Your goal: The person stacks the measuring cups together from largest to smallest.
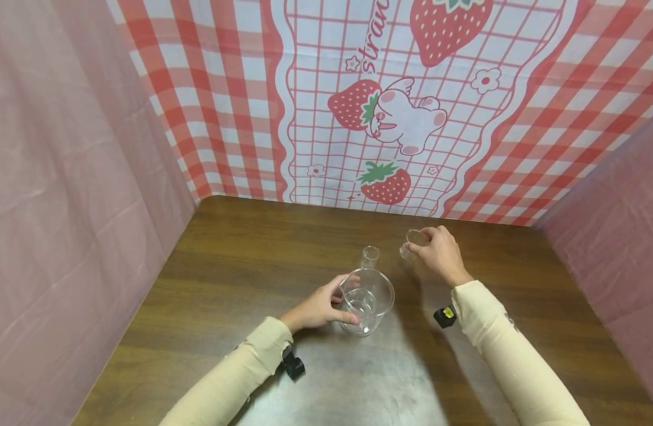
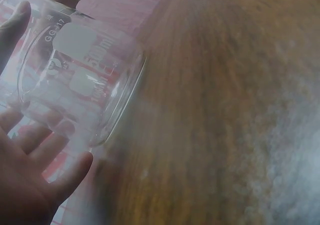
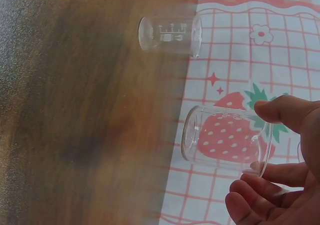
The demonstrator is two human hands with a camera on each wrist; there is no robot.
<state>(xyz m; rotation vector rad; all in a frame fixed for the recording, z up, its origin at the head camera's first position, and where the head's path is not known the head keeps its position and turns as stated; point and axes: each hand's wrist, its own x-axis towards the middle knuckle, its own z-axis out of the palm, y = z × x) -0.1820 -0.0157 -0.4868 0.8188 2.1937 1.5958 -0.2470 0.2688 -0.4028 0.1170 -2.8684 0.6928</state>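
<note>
My left hand (image 1: 322,305) holds a large clear glass beaker (image 1: 378,310) from its left side, thumb in front and fingers behind. White volume markings show on this beaker's wall (image 2: 97,60) in the left wrist view, and a smaller glass outline shows within it. My right hand (image 1: 441,253) pinches a small clear beaker (image 3: 225,137) near its rim, thumb on one side and fingers on the other. That beaker is over the table, right of the large one. Behind the large beaker stands another small beaker (image 1: 370,258) with white markings.
All of this is over a brown wood-grain table (image 1: 241,248). A checked cloth with strawberries (image 1: 385,186) hangs along the back edge, and pink curtains (image 1: 65,207) hang at both sides. Black wrist cameras (image 1: 293,364) sit under the sleeves.
</note>
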